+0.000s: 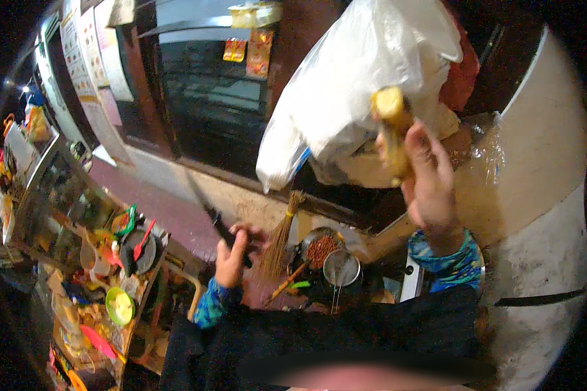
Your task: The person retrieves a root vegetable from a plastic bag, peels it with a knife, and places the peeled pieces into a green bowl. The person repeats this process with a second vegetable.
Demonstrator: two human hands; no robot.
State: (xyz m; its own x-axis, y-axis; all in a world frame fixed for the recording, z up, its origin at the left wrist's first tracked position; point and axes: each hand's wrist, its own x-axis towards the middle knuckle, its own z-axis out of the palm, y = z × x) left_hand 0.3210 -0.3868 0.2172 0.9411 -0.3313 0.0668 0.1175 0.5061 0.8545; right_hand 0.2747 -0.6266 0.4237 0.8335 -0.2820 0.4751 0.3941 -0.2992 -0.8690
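Observation:
My left hand (pixel 234 251) is closed around the black handle of a knife (pixel 217 223), whose blurred blade points up and away to the left. Raised on the right, my right hand (pixel 430 181) grips a yellow, brown-marked piece of produce, apparently a banana (pixel 396 132), between thumb and fingers. Its upper end shows a pale, flat face. Behind it hangs a large white plastic bag (pixel 352 88). Below and between my hands are a pan of reddish-brown nuts or beans (pixel 321 248) and a round mesh strainer (pixel 341 268).
A straw broom (pixel 279 239) stands against the low wall close to my left hand. At left, a cluttered table holds a stone mortar (pixel 139 251), a green bowl (pixel 120 307) and a pink plastic utensil (pixel 98 340). A glass display case (pixel 61 195) stands beyond.

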